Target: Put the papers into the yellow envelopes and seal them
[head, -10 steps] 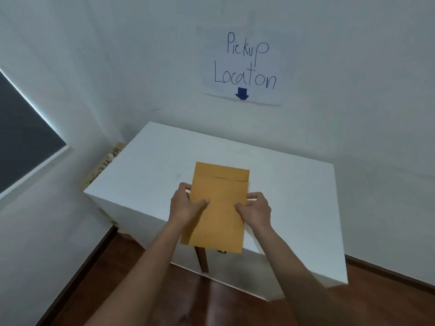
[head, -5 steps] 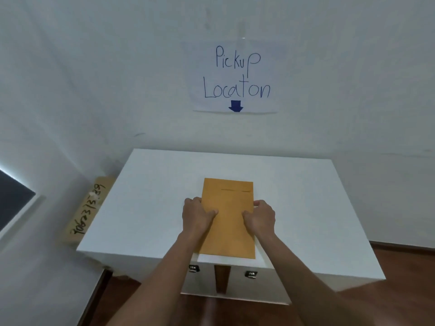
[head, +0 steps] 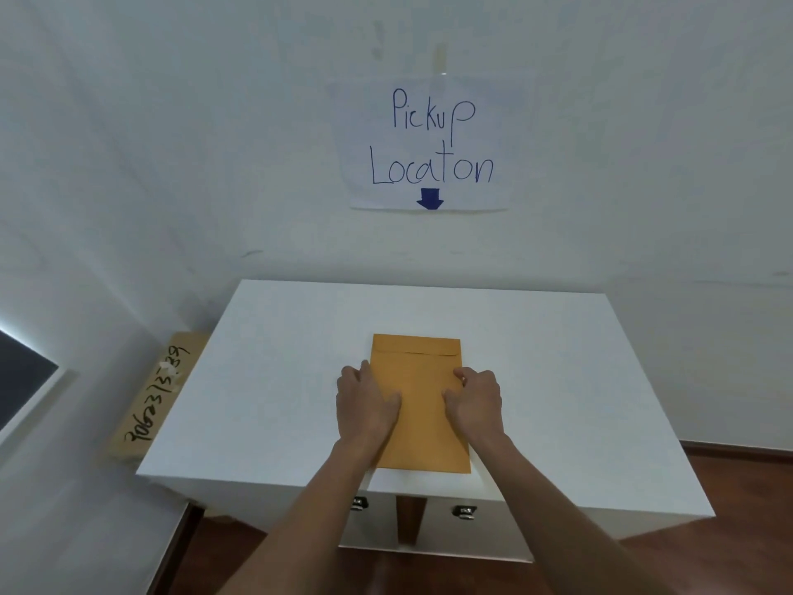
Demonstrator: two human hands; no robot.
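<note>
A yellow envelope point(head: 422, 405) lies flat on the white table point(head: 274, 380), flap end away from me, its flap folded down. My left hand point(head: 364, 403) grips its left edge, thumb on top. My right hand point(head: 476, 401) grips its right edge the same way. The near end of the envelope sits close to the table's front edge. No loose papers are in view.
A paper sign point(head: 431, 143) reading "Pickup Location" with a blue down arrow hangs on the wall above the table. A cardboard piece point(head: 156, 399) with handwritten numbers leans between the table's left side and the wall. Wooden floor point(head: 738, 478) lies to the right.
Both hands carried the envelope from above the table's front edge down onto the tabletop, where it now rests flat. My view has moved closer and squared up to the table.
</note>
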